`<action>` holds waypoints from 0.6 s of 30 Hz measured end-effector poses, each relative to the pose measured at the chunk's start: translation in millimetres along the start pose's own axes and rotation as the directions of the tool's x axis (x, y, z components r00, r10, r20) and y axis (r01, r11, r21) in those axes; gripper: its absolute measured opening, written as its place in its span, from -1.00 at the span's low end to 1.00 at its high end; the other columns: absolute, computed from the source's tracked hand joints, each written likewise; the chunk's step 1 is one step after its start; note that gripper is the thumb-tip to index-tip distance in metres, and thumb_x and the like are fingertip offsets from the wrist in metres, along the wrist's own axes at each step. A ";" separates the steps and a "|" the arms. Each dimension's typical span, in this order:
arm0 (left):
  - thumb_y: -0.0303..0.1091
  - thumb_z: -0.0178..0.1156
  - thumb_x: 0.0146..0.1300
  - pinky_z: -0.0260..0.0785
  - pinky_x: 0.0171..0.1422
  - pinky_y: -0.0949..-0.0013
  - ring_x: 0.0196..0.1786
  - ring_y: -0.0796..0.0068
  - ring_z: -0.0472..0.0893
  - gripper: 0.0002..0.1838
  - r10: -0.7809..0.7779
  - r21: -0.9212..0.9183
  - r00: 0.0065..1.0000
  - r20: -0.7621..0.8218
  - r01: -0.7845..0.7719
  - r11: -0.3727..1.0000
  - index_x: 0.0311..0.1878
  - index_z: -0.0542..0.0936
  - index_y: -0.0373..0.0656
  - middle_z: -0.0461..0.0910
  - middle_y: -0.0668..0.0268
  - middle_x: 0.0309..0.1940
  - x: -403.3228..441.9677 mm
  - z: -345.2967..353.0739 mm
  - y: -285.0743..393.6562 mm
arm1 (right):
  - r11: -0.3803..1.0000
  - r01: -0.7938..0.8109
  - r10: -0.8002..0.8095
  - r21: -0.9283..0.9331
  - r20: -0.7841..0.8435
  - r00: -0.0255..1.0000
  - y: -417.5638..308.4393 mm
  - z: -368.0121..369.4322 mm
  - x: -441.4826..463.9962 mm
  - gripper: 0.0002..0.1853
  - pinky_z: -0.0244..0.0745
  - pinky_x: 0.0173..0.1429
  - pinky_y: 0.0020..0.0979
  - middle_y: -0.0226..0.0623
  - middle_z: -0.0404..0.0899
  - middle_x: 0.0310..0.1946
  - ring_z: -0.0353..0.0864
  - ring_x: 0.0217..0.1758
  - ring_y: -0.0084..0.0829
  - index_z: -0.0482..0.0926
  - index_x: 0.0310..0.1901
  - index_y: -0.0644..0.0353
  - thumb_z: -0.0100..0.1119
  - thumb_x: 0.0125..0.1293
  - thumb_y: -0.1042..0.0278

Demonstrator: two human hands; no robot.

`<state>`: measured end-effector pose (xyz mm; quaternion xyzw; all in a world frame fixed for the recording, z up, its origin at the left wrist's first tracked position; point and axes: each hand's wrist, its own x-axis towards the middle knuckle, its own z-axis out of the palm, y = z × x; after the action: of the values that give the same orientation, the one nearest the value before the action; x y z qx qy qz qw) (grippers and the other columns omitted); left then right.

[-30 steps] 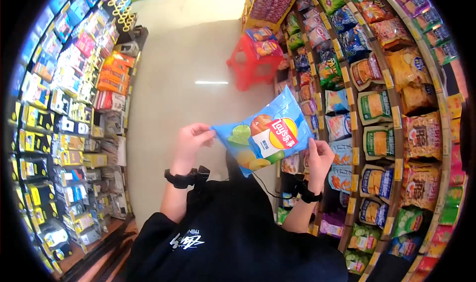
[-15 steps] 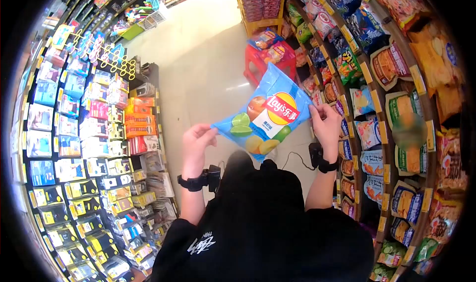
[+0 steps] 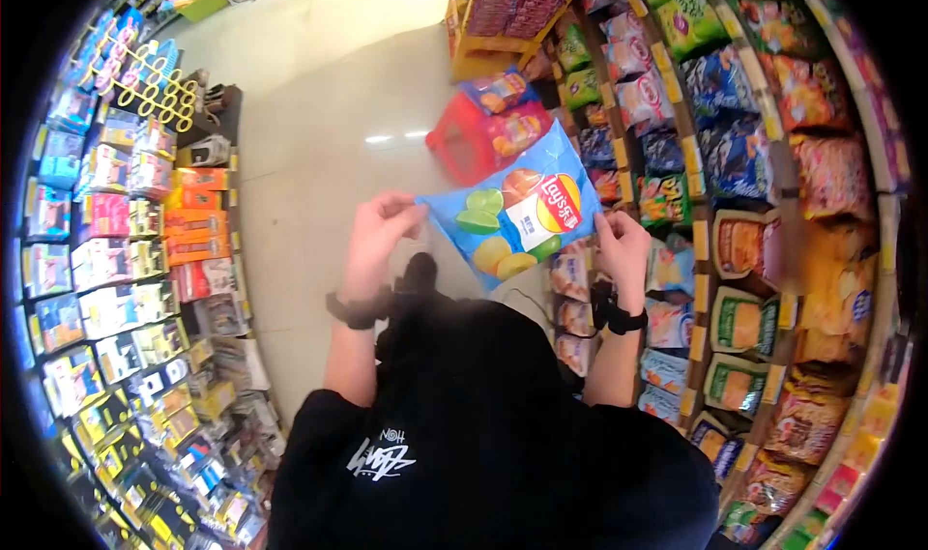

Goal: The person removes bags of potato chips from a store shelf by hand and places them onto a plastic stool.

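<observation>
I have the blue chip bag (image 3: 519,210) spread between both hands, long axis slanting up rightward. My left hand (image 3: 387,229) pinches its left corner, my right hand (image 3: 622,247) the opposite corner, each grip closed; blur leaves the left pinch's depth uncertain.

And light is caught by the blue bag (image 3: 517,212), all glossy plastic film; more is thrown back by the smooth, polished floor (image 3: 309,202). Smooth plastic is shown in the red stool (image 3: 460,146), shiny film on the shelved packets (image 3: 744,322), and plain matt cloth in the black shirt (image 3: 551,424).
</observation>
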<state>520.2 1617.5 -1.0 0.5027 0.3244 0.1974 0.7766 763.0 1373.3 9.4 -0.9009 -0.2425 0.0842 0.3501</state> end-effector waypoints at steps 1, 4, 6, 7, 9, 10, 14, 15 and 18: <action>-0.43 0.25 0.17 0.37 -0.30 0.53 -0.42 0.64 0.51 -0.87 -0.013 -0.016 0.999 0.049 0.014 1.000 -0.23 0.58 -0.25 0.59 0.34 -0.44 17.8 -4.3 7.8 | 0.997 -0.039 0.038 0.063 0.023 0.999 -6.7 0.8 11.2 -0.73 0.35 -0.46 -0.46 -0.25 0.54 -0.67 0.49 -0.60 -0.57 0.54 -0.48 0.35 0.24 0.21 0.28; -0.41 0.25 0.18 0.37 -0.30 0.54 -0.43 0.65 0.50 -0.85 -0.038 0.004 0.989 0.140 0.038 0.999 -0.23 0.58 -0.25 0.57 0.37 -0.47 81.8 -13.7 17.3 | 0.997 0.001 -0.008 -0.079 -0.084 0.996 -27.9 4.7 38.8 -0.72 0.36 -0.46 -0.44 -0.22 0.53 -0.67 0.49 -0.61 -0.55 0.55 -0.47 0.35 0.24 0.21 0.27; -0.41 0.25 0.18 0.37 -0.31 0.54 -0.44 0.65 0.50 -0.86 -0.027 0.016 0.980 0.196 0.024 1.000 -0.23 0.58 -0.25 0.59 0.35 -0.46 109.3 -14.9 22.6 | 0.992 -0.027 0.019 -0.125 -0.070 0.997 -25.1 10.1 53.7 -0.72 0.37 -0.44 -0.40 -0.16 0.53 -0.66 0.50 -0.62 -0.47 0.56 -0.44 0.34 0.24 0.21 0.23; -0.41 0.24 0.18 0.37 -0.31 0.55 -0.43 0.65 0.51 -0.87 -0.037 -0.001 0.982 0.185 0.038 0.999 -0.24 0.58 -0.25 0.60 0.34 -0.45 119.0 -11.6 29.1 | 0.987 -0.051 0.042 -0.153 -0.062 0.997 -32.4 10.6 55.8 -0.71 0.38 -0.43 -0.40 -0.15 0.54 -0.65 0.51 -0.61 -0.43 0.57 -0.44 0.34 0.24 0.21 0.23; -0.42 0.24 0.18 0.37 -0.31 0.55 -0.43 0.65 0.51 -0.88 -0.091 0.015 0.981 0.173 0.090 0.996 -0.24 0.58 -0.25 0.60 0.34 -0.44 136.0 -11.9 30.9 | 0.987 -0.085 0.075 -0.139 -0.072 0.995 -38.7 17.4 75.8 -0.71 0.39 -0.42 -0.39 -0.15 0.55 -0.64 0.54 -0.60 -0.37 0.58 -0.43 0.33 0.23 0.20 0.21; -0.42 0.23 0.18 0.37 -0.31 0.55 -0.43 0.65 0.51 -0.88 -0.115 0.021 0.980 0.163 0.113 0.993 -0.24 0.58 -0.25 0.60 0.34 -0.43 145.3 -11.3 29.2 | 0.988 -0.107 0.099 -0.110 -0.077 0.992 -32.3 21.9 83.6 -0.70 0.40 -0.41 -0.40 -0.14 0.56 -0.64 0.55 -0.60 -0.36 0.58 -0.43 0.33 0.22 0.20 0.20; -0.42 0.22 0.19 0.38 -0.31 0.54 -0.42 0.65 0.51 -0.87 -0.201 0.051 0.971 0.131 0.196 0.979 -0.23 0.58 -0.25 0.59 0.33 -0.41 185.1 -1.2 12.8 | 0.983 -0.152 0.146 -0.108 -0.064 0.987 -2.9 36.3 116.0 -0.70 0.43 -0.39 -0.42 -0.14 0.58 -0.62 0.60 -0.56 -0.34 0.60 -0.43 0.30 0.22 0.20 0.18; -0.41 0.21 0.19 0.38 -0.30 0.54 -0.42 0.64 0.51 -0.87 -0.209 0.062 0.971 0.116 0.203 0.977 -0.22 0.57 -0.24 0.59 0.34 -0.41 194.6 2.4 8.9 | 0.981 -0.184 0.182 -0.069 -0.034 0.983 -3.1 39.2 125.0 -0.71 0.44 -0.39 -0.37 -0.14 0.58 -0.62 0.62 -0.55 -0.31 0.60 -0.43 0.28 0.20 0.20 0.16; -0.39 0.20 0.20 0.40 -0.26 0.50 -0.40 0.62 0.51 -0.85 -0.263 0.094 0.963 0.061 0.256 0.962 -0.19 0.57 -0.23 0.58 0.34 -0.38 229.9 13.0 4.6 | 0.968 -0.220 0.226 -0.122 0.041 0.973 -3.3 44.1 159.2 -0.72 0.46 -0.35 -0.31 -0.10 0.59 -0.59 0.63 -0.50 -0.23 0.61 -0.43 0.26 0.20 0.19 0.17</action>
<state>692.9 1756.5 -63.3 0.4955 0.3671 0.0613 0.7849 885.9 1480.4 -18.1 -0.9387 -0.1536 0.1333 0.2782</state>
